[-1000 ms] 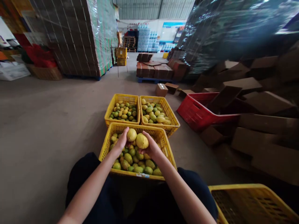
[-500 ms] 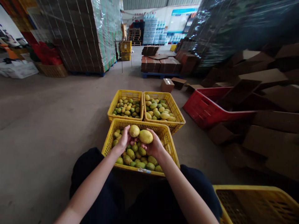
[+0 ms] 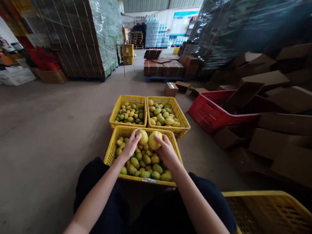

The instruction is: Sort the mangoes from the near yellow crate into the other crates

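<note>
My left hand (image 3: 131, 144) is closed around a round yellow fruit (image 3: 143, 137), its thumb lying along the near side. A second, larger yellow fruit (image 3: 153, 141) sits in my right hand (image 3: 167, 150), with the thumb pressed on its face. Both are held side by side above the nearest yellow crate (image 3: 110, 151), very close together. Inside that crate lie many oval green and yellow fruits (image 3: 147, 159) of similar look; their exact kind I cannot tell. My wrists cover part of the pile.
Behind stand two more yellow crates of fruit, a left one (image 3: 128, 125) and a right one (image 3: 184, 120). To the right are a red crate (image 3: 207, 112) and heaped cardboard boxes (image 3: 270, 139). Another yellow crate (image 3: 258, 194) is at lower right. Wrapped pallet stacks (image 3: 73, 39) rise behind.
The larger fruit has turned in my right hand, whose thumb has come over its face. My left thumb now lies across its fruit. The view has shifted slightly.
</note>
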{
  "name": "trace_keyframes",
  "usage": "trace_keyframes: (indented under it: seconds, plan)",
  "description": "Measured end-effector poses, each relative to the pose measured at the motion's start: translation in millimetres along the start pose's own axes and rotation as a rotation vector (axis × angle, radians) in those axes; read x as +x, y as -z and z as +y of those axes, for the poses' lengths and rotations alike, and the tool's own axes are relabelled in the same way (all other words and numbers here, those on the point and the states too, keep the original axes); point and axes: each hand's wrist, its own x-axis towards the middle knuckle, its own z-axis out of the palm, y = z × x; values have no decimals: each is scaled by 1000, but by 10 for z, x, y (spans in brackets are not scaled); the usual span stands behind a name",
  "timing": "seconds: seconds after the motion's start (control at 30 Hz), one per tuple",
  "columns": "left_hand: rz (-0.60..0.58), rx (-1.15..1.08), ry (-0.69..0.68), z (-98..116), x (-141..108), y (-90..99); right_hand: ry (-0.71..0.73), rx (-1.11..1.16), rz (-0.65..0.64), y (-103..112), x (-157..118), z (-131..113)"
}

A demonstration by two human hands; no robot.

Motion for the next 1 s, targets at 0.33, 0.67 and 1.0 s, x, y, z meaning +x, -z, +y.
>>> trace_keyframes:
  seconds: [0.33,0.67,1.0]
  plan:
    - [14,196,-216,60,-52,-113,344,-131,18,125,-56,-63]
    - [-1,-255,121,107,7,-38,254,-91,-40,134,-55,-96]
    - [-33,-400,317,44,-26,-23,69,-10,-16,98,21,13]
